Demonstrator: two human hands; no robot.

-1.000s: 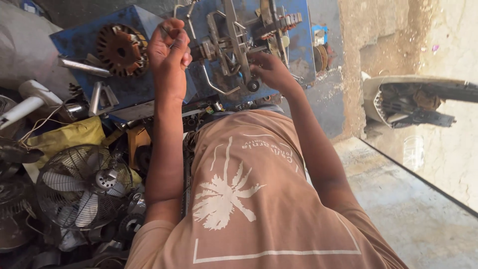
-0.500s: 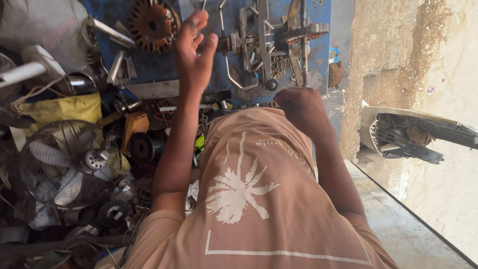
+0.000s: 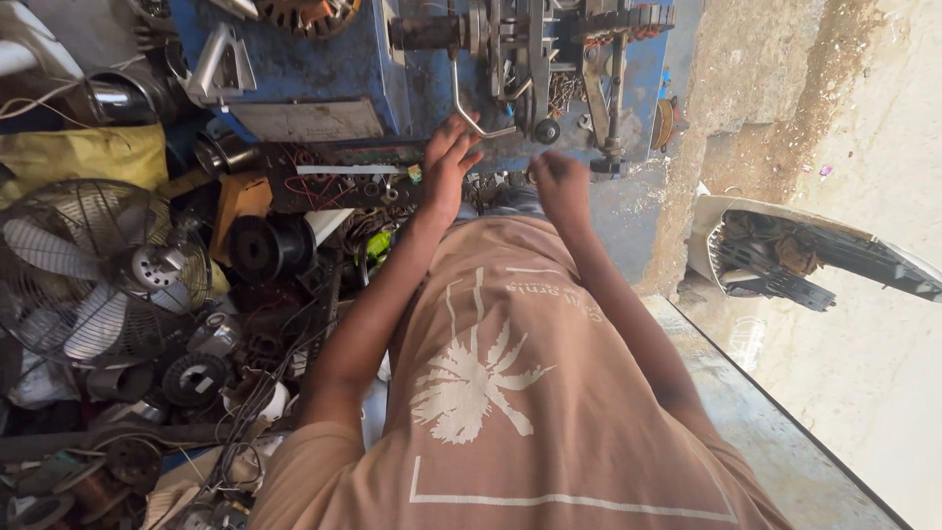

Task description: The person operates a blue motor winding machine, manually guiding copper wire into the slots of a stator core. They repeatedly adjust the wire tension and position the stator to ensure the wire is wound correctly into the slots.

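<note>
— Two hands up at the blue machine (image 3: 324, 69), as I see it from here. My left hand (image 3: 446, 167) is spread wide, fingers loose, holding nothing, just under the bent metal handle (image 3: 469, 108).

— And the right?

— My right hand (image 3: 561, 186) is curled narrow; whether it grips anything I cannot tell. It sits at three o'clock of the left, below the black knob (image 3: 546, 130).

— Around them?

— At nine o'clock of my left arm lies a fan (image 3: 93, 270) among scrap; a black spool (image 3: 257, 247) sits between fan and arm.
</note>
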